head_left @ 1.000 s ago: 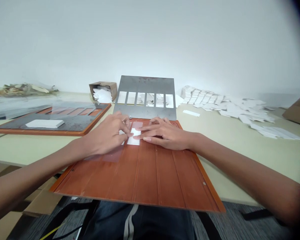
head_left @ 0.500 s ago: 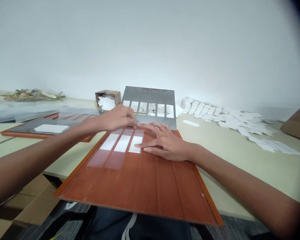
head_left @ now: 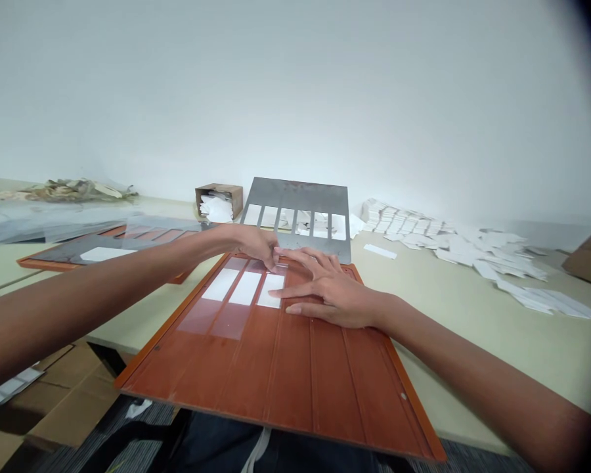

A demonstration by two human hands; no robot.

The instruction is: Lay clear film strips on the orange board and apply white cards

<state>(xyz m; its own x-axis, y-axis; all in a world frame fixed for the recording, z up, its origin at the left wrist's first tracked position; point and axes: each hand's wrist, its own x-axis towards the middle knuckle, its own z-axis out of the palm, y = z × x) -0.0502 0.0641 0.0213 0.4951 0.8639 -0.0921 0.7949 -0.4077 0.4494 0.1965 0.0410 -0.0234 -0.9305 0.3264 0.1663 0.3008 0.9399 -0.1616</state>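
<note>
A reddish-brown grooved board (head_left: 295,374) lies tilted toward me over the table's front edge. Three white rectangular cards sit side by side in its upper left channels; the third card (head_left: 270,292) is under my right index fingertip. Clear, glossy film-like strips (head_left: 229,318) show around the cards. My right hand (head_left: 332,286) rests flat on the board with its fingers spread. At the third card's far end, my left hand (head_left: 260,246) is bent down with fingers pinched together; what is between them is too small to make out.
Behind the board leans a grey metal plate (head_left: 300,192) with rectangular cutouts. A cardboard box (head_left: 234,197) of white pieces stands beside it. Stacked and loose white cards (head_left: 408,220) cover the right side. Another framed board (head_left: 44,256) lies left, near clear plastic sheeting (head_left: 10,220).
My left hand has come down and slightly right, nearer the third card's top end. My right hand stays spread on the board. The whole view has shifted a little.
</note>
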